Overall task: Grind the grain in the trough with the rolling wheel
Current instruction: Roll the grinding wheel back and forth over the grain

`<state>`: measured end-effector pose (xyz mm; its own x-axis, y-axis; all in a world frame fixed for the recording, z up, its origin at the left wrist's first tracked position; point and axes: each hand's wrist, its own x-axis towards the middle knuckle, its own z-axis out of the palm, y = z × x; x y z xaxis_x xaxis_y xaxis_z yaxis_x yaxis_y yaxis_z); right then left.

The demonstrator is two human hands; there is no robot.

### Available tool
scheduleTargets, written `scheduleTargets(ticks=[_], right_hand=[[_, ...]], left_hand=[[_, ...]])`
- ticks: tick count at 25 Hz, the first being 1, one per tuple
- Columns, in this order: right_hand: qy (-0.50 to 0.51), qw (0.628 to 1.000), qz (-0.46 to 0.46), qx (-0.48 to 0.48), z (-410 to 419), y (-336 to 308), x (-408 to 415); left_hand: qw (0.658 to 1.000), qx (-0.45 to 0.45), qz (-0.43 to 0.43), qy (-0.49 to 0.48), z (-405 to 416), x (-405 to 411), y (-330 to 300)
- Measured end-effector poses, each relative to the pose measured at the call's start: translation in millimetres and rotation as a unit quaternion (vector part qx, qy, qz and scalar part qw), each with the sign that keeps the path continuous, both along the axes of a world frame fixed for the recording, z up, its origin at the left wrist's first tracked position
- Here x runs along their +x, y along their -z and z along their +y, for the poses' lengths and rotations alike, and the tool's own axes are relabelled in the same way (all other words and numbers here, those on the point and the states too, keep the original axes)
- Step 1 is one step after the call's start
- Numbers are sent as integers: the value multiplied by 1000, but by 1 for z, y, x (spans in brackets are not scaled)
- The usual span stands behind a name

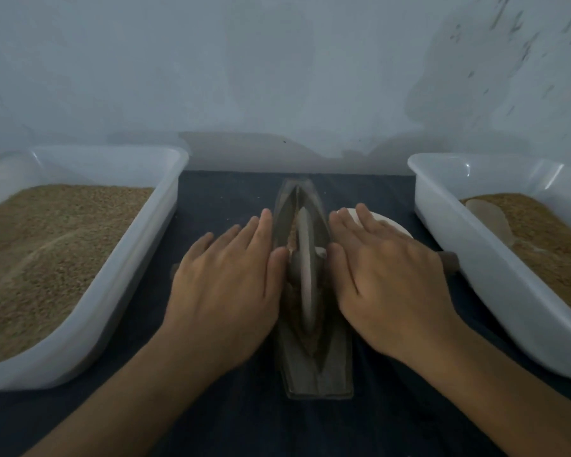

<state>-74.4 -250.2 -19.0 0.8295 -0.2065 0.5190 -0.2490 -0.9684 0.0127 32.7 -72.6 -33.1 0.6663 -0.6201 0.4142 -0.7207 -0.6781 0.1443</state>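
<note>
A dark boat-shaped trough [314,364] lies lengthwise on the dark cloth in the middle. A grey disc-shaped rolling wheel [305,272] stands on edge in its groove, with brown grain [290,239] along the channel beside it. The wheel's axle runs out to both sides; its right end [449,260] shows past my right hand. My left hand [226,285] lies flat with straight fingers on the left axle handle. On the right axle handle my right hand [384,272] presses flat the same way. Both palms hide most of the axle.
A white plastic tub [112,285] full of brown grain stands at the left. Another white tub [495,301] at the right holds grain and a pale scoop [491,222]. A small white dish [393,224] sits behind my right hand. A pale wall rises behind.
</note>
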Motion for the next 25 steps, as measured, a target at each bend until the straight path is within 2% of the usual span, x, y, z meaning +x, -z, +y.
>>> scheduleTargets(ticks=[3, 5, 7, 8, 10, 12, 15, 17, 20, 23, 25], right_hand=[[68, 992, 93, 44, -15, -16, 56], [107, 978, 142, 111, -38, -33, 100], [122, 972, 159, 120, -49, -44, 121], [125, 973, 164, 108, -47, -42, 120], [107, 977, 162, 85, -36, -24, 92], [57, 993, 82, 71, -12, -7, 39], [-12, 1000, -6, 28, 9, -2, -8], [11, 999, 34, 8, 4, -6, 8], [75, 985, 123, 96, -23, -23, 73], [117, 969, 166, 137, -53, -39, 121], [125, 967, 170, 145, -55, -34, 120]], left_hand=[[999, 33, 19, -29, -41, 46, -9], [994, 38, 85, -64, -75, 84, -29], [988, 41, 126, -84, -93, 108, -40], [989, 48, 113, -83, -92, 105, -39], [996, 52, 33, -62, -70, 76, -21], [999, -14, -38, -32, -31, 28, -3], [998, -62, -26, 11, 5, -13, 6], [999, -45, -20, 3, -2, -1, 1], [999, 36, -18, -24, -52, 52, -16], [992, 77, 65, -78, -94, 100, -48], [991, 97, 26, -83, -97, 97, -48]])
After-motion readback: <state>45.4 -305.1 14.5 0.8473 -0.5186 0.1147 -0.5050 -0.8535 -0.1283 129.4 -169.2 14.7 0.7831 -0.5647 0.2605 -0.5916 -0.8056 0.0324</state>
